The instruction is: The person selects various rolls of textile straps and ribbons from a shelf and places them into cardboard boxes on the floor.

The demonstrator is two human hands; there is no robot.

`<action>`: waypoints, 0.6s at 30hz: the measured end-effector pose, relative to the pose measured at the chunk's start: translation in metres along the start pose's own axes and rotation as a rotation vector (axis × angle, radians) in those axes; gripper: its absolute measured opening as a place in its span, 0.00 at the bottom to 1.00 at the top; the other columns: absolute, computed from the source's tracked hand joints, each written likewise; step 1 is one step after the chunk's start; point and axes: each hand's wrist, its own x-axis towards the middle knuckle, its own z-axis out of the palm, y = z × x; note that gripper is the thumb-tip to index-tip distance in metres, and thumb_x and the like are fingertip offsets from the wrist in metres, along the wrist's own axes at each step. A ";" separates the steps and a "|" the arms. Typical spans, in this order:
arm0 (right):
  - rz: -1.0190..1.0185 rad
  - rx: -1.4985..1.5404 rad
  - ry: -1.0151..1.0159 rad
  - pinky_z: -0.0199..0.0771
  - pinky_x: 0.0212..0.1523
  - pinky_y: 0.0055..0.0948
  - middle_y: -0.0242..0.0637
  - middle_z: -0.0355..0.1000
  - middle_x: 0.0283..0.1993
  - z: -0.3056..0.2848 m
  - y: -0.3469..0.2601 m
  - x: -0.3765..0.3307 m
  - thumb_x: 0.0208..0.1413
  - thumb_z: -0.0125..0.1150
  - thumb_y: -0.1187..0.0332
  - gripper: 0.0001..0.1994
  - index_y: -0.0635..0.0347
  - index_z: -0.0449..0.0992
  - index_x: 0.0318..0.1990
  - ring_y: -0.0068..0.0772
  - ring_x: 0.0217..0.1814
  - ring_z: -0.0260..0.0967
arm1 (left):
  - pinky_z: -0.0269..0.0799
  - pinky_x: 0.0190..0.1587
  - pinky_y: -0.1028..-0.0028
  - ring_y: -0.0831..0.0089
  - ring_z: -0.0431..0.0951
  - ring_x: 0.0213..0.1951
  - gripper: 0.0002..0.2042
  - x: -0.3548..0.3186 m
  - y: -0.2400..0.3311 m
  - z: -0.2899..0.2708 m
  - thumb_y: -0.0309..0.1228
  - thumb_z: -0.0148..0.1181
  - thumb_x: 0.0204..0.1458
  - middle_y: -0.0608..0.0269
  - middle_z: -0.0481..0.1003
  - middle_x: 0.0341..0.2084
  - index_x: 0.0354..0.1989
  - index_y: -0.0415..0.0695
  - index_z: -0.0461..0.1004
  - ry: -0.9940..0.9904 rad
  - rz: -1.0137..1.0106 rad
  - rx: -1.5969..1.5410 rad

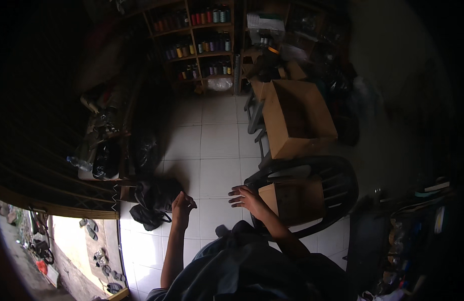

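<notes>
Both of my hands are raised over the tiled floor, apart from each other. My left hand (183,204) has its fingers loosely bent with a gap between the tips, and nothing shows in it. Beside it on the floor slumps a black bag (159,193). My right hand (246,198) is spread, fingers pointing left, and holds nothing. Close to its right stands a dark plastic armchair (345,188) with a cardboard box (312,198) on the seat. My right forearm passes in front of the chair's near left edge.
A larger open cardboard box (279,120) rests on stacked chairs farther off. Shelves (192,27) of colourful thread spools line the back. A cluttered table (86,175) stands at left, above an opening where several sandals (93,229) lie outside. Pale floor tiles (219,143) run between.
</notes>
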 end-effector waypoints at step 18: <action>-0.208 0.135 0.063 0.68 0.53 0.42 0.46 0.68 0.53 -0.107 -0.173 0.233 0.64 0.39 0.48 0.26 0.63 0.62 0.56 0.43 0.52 0.69 | 0.69 0.45 0.63 0.62 0.73 0.41 0.07 0.294 0.065 0.081 0.39 0.49 0.59 0.57 0.70 0.41 0.37 0.50 0.66 -0.191 -0.043 -0.064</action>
